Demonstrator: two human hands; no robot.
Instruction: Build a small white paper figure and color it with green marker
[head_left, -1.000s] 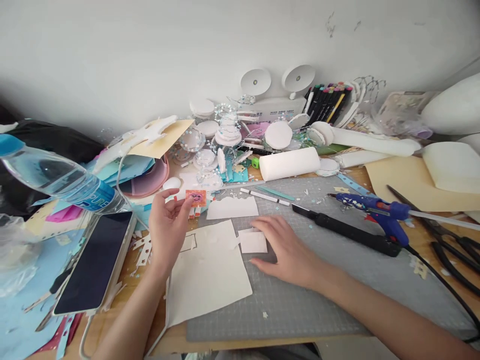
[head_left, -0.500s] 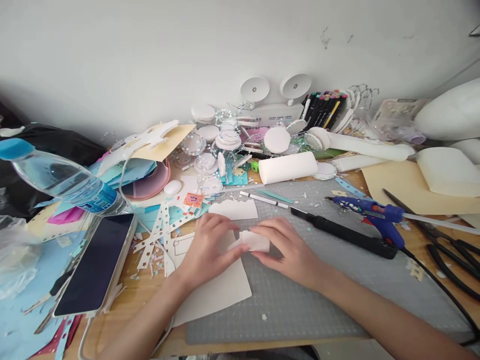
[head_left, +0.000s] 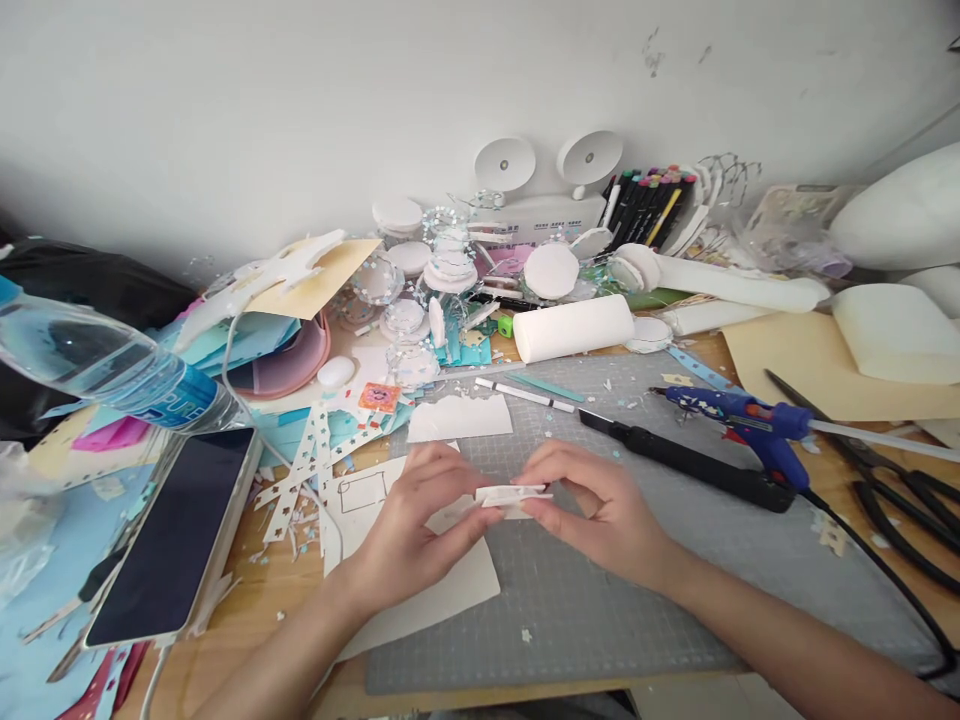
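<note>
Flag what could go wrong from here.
1. The black-handled cutter lies just beyond the right hand, its blade seemingly exposed; a careless reach might nick that hand.
2. The small white piece is pinched between the left hand and the right; uneven pressure could crease or skew it.
3. The water bottle is close to the phone; a knock could bring it down on the screen.
</note>
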